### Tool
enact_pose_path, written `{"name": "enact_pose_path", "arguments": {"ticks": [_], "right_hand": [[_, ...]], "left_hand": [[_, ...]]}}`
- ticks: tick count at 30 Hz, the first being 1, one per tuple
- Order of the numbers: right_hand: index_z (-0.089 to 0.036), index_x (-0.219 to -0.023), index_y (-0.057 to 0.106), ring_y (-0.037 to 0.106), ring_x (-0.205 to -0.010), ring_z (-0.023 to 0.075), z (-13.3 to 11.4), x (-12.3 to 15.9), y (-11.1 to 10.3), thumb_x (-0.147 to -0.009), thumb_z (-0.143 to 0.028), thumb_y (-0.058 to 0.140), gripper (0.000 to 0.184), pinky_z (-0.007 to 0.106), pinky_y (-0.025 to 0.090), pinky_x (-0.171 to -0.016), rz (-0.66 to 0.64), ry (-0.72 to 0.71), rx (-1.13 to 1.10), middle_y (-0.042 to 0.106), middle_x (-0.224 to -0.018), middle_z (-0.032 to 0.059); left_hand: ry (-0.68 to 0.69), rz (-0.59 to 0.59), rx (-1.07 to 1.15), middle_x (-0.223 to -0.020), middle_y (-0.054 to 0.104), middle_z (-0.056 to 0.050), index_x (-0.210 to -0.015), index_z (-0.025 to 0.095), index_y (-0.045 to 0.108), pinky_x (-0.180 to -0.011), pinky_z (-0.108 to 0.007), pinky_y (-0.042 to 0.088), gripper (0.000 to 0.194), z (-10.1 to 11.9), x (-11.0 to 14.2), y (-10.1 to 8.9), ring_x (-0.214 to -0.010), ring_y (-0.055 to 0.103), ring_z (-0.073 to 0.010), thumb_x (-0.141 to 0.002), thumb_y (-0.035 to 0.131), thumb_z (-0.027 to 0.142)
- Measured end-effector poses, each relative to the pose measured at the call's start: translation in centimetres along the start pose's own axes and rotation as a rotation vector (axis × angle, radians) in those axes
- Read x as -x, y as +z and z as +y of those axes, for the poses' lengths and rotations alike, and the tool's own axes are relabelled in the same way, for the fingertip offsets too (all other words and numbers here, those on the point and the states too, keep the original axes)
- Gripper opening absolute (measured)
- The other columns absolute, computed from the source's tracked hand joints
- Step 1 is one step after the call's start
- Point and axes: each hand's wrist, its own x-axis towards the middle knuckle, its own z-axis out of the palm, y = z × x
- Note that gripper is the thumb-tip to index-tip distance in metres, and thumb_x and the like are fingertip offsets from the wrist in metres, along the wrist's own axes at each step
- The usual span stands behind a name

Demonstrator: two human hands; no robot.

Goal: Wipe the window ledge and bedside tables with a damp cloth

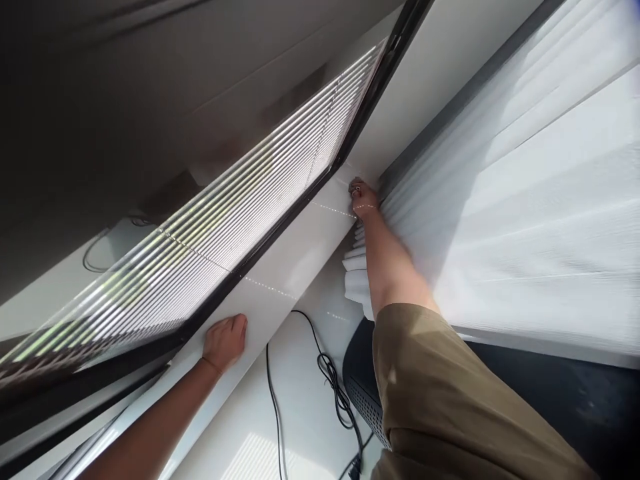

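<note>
My left hand rests on the near part of the white window sill, its fingers curled in and pressed together. Nothing shows in it. My right hand reaches to the far end of the sill, by the corner. Its fingers are closed, and a small greyish bit shows at them, too small to name. Beside the right wrist hangs a white curtain. Along the sill runs the dark window frame, and slatted blinds show in its glass.
Below the sill, a black cable lies coiled on the pale floor. A dark perforated box stands beside my right sleeve. A grey strip edges the wall above the curtain.
</note>
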Motion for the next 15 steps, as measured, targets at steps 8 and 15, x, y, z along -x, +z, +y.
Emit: {"name": "enact_pose_path", "arguments": {"ticks": [8,15], "right_hand": [[-0.016,-0.106,0.07,0.059,-0.116,0.017,-7.4,15.7,3.8,-0.093,-0.018,0.036,0.037,0.033,0.043,-0.108,-0.254,-0.144,-0.309,0.069,-0.119,0.0056],[-0.026,-0.094,0.075,0.06,-0.12,0.0205,-13.8,28.3,3.1,-0.095,-0.035,0.043,0.033,0.038,0.044,-0.11,-0.575,-0.059,-0.62,0.072,-0.115,0.0012]], "left_hand": [[-0.128,-0.158,-0.071,-0.082,0.069,-0.011,-0.096,0.015,0.06,-0.068,-0.03,0.041,0.039,2.0,0.3,-2.6,-0.085,0.067,-0.0236,-0.099,0.023,0.029],[-0.128,-0.154,-0.034,-0.088,0.069,-0.013,-0.099,0.014,0.058,-0.069,-0.031,0.041,0.038,2.5,0.8,-3.7,-0.088,0.067,-0.0236,-0.099,0.022,0.027]]}}
